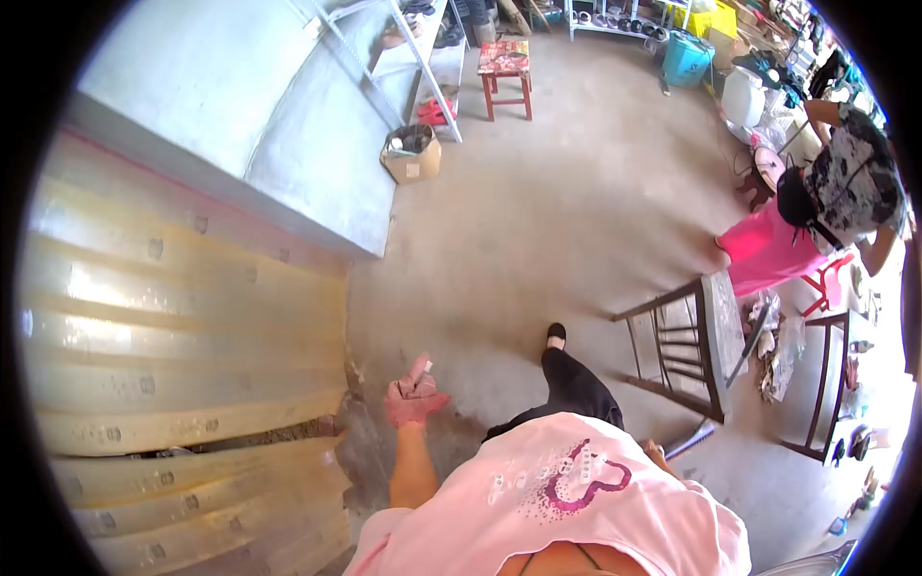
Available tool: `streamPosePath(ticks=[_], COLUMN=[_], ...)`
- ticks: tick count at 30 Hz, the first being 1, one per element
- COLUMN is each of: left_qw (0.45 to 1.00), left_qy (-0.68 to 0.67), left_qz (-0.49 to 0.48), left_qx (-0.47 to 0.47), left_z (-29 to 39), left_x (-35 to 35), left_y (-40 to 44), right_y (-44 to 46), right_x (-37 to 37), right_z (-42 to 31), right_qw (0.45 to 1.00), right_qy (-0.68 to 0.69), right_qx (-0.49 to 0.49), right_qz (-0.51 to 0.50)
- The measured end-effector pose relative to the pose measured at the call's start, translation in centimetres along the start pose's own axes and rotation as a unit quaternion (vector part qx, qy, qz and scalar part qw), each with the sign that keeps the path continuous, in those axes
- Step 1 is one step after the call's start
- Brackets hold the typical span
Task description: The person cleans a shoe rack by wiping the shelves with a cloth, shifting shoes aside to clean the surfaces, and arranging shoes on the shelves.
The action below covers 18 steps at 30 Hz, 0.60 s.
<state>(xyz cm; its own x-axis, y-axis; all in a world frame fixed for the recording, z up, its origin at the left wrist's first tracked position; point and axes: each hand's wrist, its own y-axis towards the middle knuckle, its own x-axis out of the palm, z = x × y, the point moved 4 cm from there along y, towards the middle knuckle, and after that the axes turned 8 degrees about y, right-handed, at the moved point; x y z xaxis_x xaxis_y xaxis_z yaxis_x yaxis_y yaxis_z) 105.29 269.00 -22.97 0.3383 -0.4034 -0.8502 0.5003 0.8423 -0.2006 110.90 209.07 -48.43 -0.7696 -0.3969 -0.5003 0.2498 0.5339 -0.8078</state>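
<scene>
Forward and to the left of the pink shirt [586, 490], which serves as the landmark, lies a small pink item [421, 369] with a whitish patch, its nature too blurred to identify. The left hand [413, 401] holds it: the fingers fold about it, while one digit juts toward the right. Just beside the shirt's right edge is the right hand [654, 449], partly hidden by the fabric; whether its fingers are wide or narrow cannot be told. A long purplish object [693, 439] extends near this hand; contact is unclear. Ahead of the shirt, a dark trouser leg [576, 384] ends in a black shoe [556, 331]. To its front right stands a slatted furniture frame [709, 336], with another person [845, 187] in pink trousers beyond. Left of the shirt spread yellowish corrugated sheets [192, 336]. Well ahead are a cardboard box [415, 169], a red stool [505, 60] and a blue bucket [688, 60].
</scene>
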Motion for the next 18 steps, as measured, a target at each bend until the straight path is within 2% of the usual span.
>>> streamPosePath(ticks=[2,4,5,7,8,9,10,11,12,13,14,15,17,18], left_qw=[0.999,0.999,0.990,0.962,0.941,0.923,0.902,0.951,0.967,0.979,0.989,0.986,0.976,0.970], left_qy=[0.004,0.008,-0.120,-0.244,-0.261,-0.274,-0.282,-0.199,-0.159,-0.115,-0.004,0.045,0.094,0.112], left_qz=[0.030,0.042,0.007,-0.031,-0.151,-0.211,-0.269,-0.162,-0.111,-0.060,-0.044,-0.061,-0.124,-0.149], left_qx=[-0.020,-0.029,-0.071,-0.121,-0.155,-0.171,-0.186,-0.174,-0.163,-0.156,-0.141,-0.146,-0.154,-0.155], left_z=[3.7,7.5,9.4,12.9,15.2,17.4,19.6,22.9,22.3,21.8,17.1,16.4,18.9,20.5], left_x=[0.2,1.1,1.5,1.8,2.0,2.3,2.5,0.1,1.7,3.2,6.0,7.1,7.6,7.7], left_y=[3.4,6.6,7.8,9.9,11.1,11.6,12.1,13.0,15.0,16.9,19.9,22.0,25.6,27.6], right_y=[-0.6,0.3,0.9,3.3,5.3,7.1,8.9,12.3,13.9,16.4,20.9,21.9,23.2,24.1], right_x=[-3.1,-7.6,-10.7,-17.3,-21.7,-26.5,-30.7,-36.7,-41.3,-44.4,-45.5,-48.7,-56.4,-59.2], right_z=[1.5,3.2,3.7,4.7,4.8,5.0,5.5,6.2,6.5,7.9,10.0,10.2,9.4,9.1], right_qw=[0.983,0.929,0.884,0.752,0.692,0.672,0.702,0.664,0.693,0.743,0.869,0.869,0.811,0.809], right_qy=[0.154,0.316,0.403,0.583,0.647,0.668,0.643,0.685,0.654,0.596,0.347,0.345,0.484,0.488], right_qx=[0.097,0.193,0.233,0.288,0.283,0.259,0.181,0.179,0.178,0.190,0.047,0.048,0.146,0.146], right_qz=[-0.022,0.000,0.027,0.106,0.150,0.188,0.245,0.239,0.244,0.236,0.349,0.351,0.295,0.294])
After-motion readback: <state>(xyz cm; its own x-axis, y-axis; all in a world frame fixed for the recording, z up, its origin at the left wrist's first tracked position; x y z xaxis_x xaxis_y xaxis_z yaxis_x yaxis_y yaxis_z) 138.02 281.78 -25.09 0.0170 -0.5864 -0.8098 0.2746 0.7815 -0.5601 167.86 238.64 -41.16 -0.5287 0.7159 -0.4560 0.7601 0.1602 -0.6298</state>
